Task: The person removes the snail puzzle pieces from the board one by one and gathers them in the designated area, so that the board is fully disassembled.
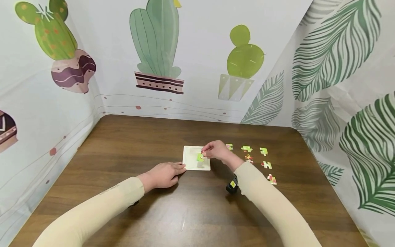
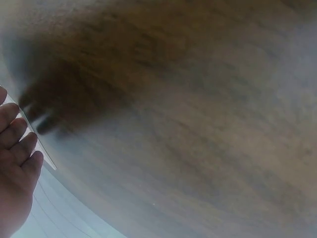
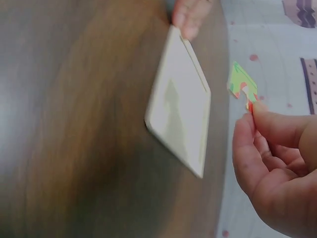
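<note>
A square white puzzle tray [image 1: 189, 166] with a raised rim lies on the brown wooden table. My left hand [image 1: 165, 174] rests beside it, straight fingertips touching its left edge; the left wrist view shows part of that hand [image 2: 17, 163]. Between thumb and fingers my right hand [image 1: 215, 150] pinches a green puzzle piece [image 1: 200, 157] with red and white parts. In the right wrist view the piece [image 3: 243, 84] is held up above the tray [image 3: 181, 114], apart from it. The tray's inside looks bare there, with a shadow across it.
Several loose puzzle pieces [image 1: 266, 165] lie spread on the table [image 1: 132, 144] right of the tray, partly behind my right forearm. A black wrist device [image 1: 232, 186] sits under the right sleeve. Printed cloth [image 1: 203, 61] with cacti and leaves stands around the table's back and sides.
</note>
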`<state>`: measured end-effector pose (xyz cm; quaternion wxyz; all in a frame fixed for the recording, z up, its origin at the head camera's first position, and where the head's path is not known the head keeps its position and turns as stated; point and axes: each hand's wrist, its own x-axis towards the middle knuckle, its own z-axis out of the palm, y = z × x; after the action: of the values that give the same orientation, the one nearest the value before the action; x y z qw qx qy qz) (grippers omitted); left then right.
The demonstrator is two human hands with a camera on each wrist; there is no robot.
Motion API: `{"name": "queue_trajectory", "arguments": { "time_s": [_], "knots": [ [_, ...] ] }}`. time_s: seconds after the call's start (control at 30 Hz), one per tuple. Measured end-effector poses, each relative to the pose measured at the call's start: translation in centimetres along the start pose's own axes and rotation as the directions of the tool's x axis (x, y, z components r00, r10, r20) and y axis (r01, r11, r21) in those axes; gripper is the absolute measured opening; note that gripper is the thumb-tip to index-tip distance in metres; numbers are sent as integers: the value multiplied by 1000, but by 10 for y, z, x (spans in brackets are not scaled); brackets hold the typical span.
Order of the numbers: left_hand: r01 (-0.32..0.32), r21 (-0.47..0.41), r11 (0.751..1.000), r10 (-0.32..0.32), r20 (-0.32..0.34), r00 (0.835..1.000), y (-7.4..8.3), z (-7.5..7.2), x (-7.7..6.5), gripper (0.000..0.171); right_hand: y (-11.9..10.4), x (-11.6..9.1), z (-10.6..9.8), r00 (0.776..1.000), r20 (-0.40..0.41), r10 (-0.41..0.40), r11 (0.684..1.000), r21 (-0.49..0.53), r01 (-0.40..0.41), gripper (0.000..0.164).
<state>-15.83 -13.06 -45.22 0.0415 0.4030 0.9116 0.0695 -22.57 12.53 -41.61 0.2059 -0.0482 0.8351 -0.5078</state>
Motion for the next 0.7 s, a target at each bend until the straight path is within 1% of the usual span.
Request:
{"name": "queue_trajectory", "arguments": {
  "time_s": [0.23, 0.37, 0.5, 0.7],
  "knots": [
    [9, -14, 1000, -9, 4, 1000, -1, 0, -2, 46, 5, -18, -43, 999, 50, -3, 999, -33, 5, 22],
    [17, -26, 1000, -17, 10, 1000, 0, -1, -2, 45, 10, -29, -63, 998, 53, 29, 997, -78, -25, 22],
    [25, -22, 999, -25, 13, 1000, 0, -2, -2, 45, 17, -37, -75, 994, 87, 60, 993, -106, -51, 21],
    [23, -23, 999, -23, 13, 1000, 0, -2, -1, 45, 28, -44, -84, 987, 138, 83, 990, -121, -66, 19]
  ]
}}
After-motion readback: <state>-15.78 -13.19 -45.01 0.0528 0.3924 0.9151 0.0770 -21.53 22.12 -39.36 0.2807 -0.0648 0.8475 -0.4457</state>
